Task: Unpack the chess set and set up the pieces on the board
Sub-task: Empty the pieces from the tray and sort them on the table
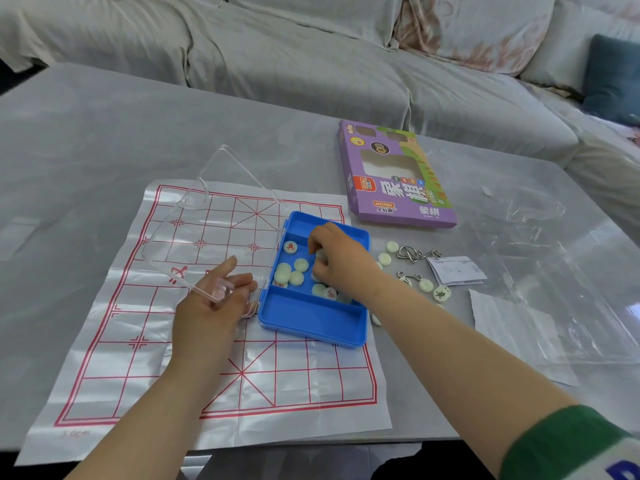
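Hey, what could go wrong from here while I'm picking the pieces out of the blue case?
1. Your left hand only props the clear lid; let go and it may drop on your right hand, which pinches a piece in the blue case.
2. The case sits on the thin board sheet; nudging it could drag or crease the sheet.
3. The loose pieces beside the metal puzzles could be overlooked or roll away.

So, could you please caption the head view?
Right hand grips a chess piece in the blue case; left hand steadies the clear lid.
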`<state>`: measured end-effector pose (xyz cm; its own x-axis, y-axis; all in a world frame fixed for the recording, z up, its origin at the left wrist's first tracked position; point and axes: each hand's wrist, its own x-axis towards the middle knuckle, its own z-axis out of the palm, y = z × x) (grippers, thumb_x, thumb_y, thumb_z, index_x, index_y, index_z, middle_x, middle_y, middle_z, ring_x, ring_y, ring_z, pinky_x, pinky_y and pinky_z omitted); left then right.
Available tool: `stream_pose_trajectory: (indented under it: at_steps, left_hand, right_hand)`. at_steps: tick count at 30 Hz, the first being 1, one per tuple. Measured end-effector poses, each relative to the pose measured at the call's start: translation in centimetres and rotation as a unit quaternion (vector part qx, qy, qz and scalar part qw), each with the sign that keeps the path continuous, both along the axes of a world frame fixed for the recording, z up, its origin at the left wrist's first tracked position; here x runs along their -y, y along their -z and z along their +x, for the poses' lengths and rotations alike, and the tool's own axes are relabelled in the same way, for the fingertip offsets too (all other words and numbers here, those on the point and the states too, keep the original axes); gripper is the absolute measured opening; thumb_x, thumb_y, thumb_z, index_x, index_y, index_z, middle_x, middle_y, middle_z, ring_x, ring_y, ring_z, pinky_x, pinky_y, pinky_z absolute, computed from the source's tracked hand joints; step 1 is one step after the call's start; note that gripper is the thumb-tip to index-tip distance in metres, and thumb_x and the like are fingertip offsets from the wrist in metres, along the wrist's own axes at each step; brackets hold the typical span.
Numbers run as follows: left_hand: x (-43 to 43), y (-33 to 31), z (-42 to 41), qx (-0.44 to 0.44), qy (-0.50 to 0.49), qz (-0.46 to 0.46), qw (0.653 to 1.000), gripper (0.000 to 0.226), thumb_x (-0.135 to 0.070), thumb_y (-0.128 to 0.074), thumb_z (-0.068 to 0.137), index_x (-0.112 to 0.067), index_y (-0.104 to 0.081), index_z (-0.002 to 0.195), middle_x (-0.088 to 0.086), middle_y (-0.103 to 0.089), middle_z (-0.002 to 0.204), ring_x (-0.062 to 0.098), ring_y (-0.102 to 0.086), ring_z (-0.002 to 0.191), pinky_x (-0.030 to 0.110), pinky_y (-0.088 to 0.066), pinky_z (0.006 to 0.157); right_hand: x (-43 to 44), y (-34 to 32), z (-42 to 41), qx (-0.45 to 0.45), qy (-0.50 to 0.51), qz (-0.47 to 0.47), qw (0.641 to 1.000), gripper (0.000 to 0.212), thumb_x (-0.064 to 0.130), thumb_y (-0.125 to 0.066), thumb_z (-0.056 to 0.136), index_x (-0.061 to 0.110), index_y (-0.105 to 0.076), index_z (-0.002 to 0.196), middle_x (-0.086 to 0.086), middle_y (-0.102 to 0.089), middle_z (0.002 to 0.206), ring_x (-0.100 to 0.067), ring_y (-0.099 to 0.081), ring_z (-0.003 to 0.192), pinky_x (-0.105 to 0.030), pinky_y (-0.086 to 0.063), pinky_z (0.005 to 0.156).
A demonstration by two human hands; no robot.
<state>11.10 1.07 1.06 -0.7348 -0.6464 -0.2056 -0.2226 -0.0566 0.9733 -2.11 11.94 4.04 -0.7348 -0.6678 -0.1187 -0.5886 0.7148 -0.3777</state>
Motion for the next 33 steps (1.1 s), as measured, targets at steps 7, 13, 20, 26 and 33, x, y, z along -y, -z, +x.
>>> stream_pose_trajectory:
  at_steps: [7,13,20,26,33]
  left_hand:
    - [0.0,0.0,0.0,0.000,-0.009,0.007,1.000,0.041,-0.010,-0.054,0.089,-0.029,-0.050,0.125,-0.009,-0.061,0.097,0.007,-0.056,0.088,0.027,-0.047,0.082]
    - [-0.2,0.0,0.2,-0.020,-0.031,0.017,0.999,0.041,-0.008,-0.051,0.091,-0.036,-0.047,0.121,-0.023,-0.056,0.087,0.002,-0.055,0.087,0.022,-0.045,0.075]
    - [-0.3,0.1,0.1,-0.022,-0.034,0.023,0.999,0.039,-0.010,-0.052,0.091,-0.036,-0.048,0.120,-0.017,-0.060,0.090,0.013,-0.056,0.097,0.035,-0.048,0.089]
    - [-0.4,-0.2,0.1,-0.020,-0.031,0.010,0.999,0.040,-0.009,-0.050,0.091,-0.036,-0.046,0.119,-0.010,-0.061,0.093,0.012,-0.057,0.094,0.025,-0.046,0.081]
    - [-0.2,0.0,-0.1,0.006,-0.023,-0.006,1.000,0.040,-0.009,-0.051,0.091,-0.027,-0.050,0.126,-0.021,-0.057,0.086,-0.004,-0.053,0.082,0.014,-0.043,0.071]
  right_hand:
    - [-3.6,-2.1,-3.0,0.017,0.127,-0.123,0.984,0.016,-0.001,-0.049,0.084,0.012,-0.045,0.091,0.000,-0.044,0.083,-0.005,-0.038,0.058,-0.019,-0.033,0.058]
    - [-5.7,-0.7,-5.3,0.042,0.183,-0.047,0.981,0.016,0.001,-0.052,0.085,0.013,-0.045,0.093,-0.005,-0.049,0.096,-0.018,-0.046,0.081,-0.024,-0.036,0.066]
    - [-6.0,-1.1,-5.8,0.017,0.173,-0.043,0.984,0.024,0.001,-0.049,0.088,0.007,-0.056,0.111,-0.006,-0.058,0.114,-0.013,-0.046,0.084,-0.021,-0.035,0.074]
    - [-5.6,-3.3,-4.2,0.012,0.119,-0.052,0.992,0.018,0.002,-0.051,0.088,0.007,-0.061,0.102,0.002,-0.054,0.092,-0.006,-0.047,0.072,-0.015,-0.035,0.065]
    - [-1.7,-2.9,-0.2,0.051,-0.059,0.109,0.991,0.035,0.017,-0.057,0.088,0.019,-0.052,0.123,0.002,-0.053,0.123,-0.009,-0.048,0.092,-0.018,-0.036,0.077]
